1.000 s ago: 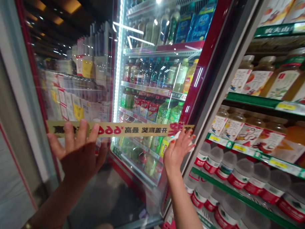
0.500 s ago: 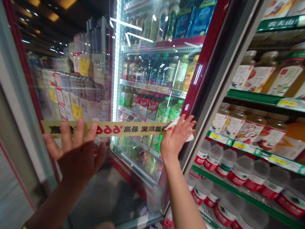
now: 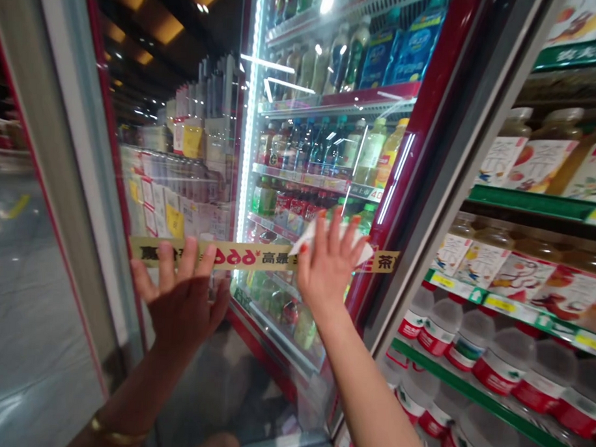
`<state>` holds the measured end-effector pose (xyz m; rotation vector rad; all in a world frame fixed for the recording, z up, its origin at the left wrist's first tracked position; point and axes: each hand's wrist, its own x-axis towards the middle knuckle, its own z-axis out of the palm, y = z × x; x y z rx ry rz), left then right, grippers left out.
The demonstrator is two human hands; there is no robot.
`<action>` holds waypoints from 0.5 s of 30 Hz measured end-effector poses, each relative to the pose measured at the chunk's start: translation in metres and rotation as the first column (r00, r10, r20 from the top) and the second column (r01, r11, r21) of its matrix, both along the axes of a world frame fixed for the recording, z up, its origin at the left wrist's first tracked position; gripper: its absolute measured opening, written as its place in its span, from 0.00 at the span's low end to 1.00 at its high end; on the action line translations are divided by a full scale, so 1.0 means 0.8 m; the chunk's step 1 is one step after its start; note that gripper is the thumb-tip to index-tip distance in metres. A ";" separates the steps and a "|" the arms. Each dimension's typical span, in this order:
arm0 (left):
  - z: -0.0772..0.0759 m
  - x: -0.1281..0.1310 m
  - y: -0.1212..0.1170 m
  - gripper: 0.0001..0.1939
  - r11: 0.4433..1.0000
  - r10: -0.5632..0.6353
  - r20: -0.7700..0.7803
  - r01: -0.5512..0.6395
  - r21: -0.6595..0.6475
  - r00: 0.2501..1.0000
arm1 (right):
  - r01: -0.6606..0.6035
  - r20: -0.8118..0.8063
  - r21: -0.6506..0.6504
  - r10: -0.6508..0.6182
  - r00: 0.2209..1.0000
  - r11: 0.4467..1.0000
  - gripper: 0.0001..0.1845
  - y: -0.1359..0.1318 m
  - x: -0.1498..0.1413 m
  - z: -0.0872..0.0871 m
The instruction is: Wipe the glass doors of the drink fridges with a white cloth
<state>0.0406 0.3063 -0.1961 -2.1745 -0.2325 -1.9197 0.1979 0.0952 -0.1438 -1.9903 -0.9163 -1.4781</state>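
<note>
My left hand (image 3: 182, 301) lies flat on the open glass fridge door (image 3: 203, 148), fingers spread, its fingertips over the left end of a yellow sticker strip (image 3: 250, 256) that runs across the glass. My right hand (image 3: 328, 267) presses a white cloth (image 3: 308, 237) against the same glass, over the right part of the strip, fingers spread on top of the cloth. A gold bracelet (image 3: 117, 433) circles my left wrist.
Behind the glass a lit cooler (image 3: 320, 146) holds shelves of bottled drinks. To the right, open green-edged shelves (image 3: 523, 208) carry juice bottles above and water bottles (image 3: 493, 361) below. The door's grey frame (image 3: 79, 177) stands at left, with floor beyond it.
My right hand has slid the cloth left and slightly up along the strip, uncovering the strip's right end. My left hand stays flat on the glass. The view has shifted.
</note>
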 end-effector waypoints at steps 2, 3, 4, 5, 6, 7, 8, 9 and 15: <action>-0.002 0.001 0.000 0.46 1.000 -0.017 0.033 0.017 0.010 0.999 | -0.159 0.129 -0.350 0.215 0.968 0.923 0.39 0.012 -0.022 -0.015; -0.002 0.002 0.000 0.46 0.999 -0.035 0.046 0.035 0.003 0.998 | -0.190 0.168 -0.469 0.299 0.939 0.863 0.37 0.012 -0.029 -0.025; -0.003 0.003 0.000 0.47 0.999 -0.053 0.055 0.054 -0.007 0.997 | -0.194 0.193 -0.517 0.335 0.922 0.834 0.36 0.009 -0.033 -0.031; -0.005 0.004 0.000 0.47 0.997 -0.071 0.059 0.072 -0.021 0.996 | -0.180 0.203 -0.496 0.315 0.927 0.850 0.35 0.007 -0.034 -0.031; -0.007 0.004 0.000 0.47 0.994 -0.095 0.066 0.097 -0.043 0.993 | -0.151 0.192 -0.417 0.249 0.949 0.896 0.36 0.008 -0.033 -0.024; -0.010 0.005 0.002 0.47 0.990 -0.121 0.076 0.126 -0.069 0.990 | -0.108 0.158 -0.305 0.162 0.974 0.946 0.37 0.014 -0.033 -0.011; -0.013 0.005 0.003 0.48 0.983 -0.148 0.087 0.156 -0.096 0.985 | -0.063 0.116 -0.192 0.086 0.989 0.979 0.38 0.024 -0.035 0.005; -0.018 0.004 0.006 0.48 0.975 -0.174 0.103 0.186 -0.120 0.979 | -0.031 0.089 -0.115 0.042 0.995 0.993 0.38 0.039 -0.039 0.020; -0.058 -0.005 0.019 0.52 0.927 -0.242 0.163 0.277 -0.253 0.957 | -0.229 0.272 -0.583 0.453 0.849 0.779 0.31 0.106 -0.081 0.019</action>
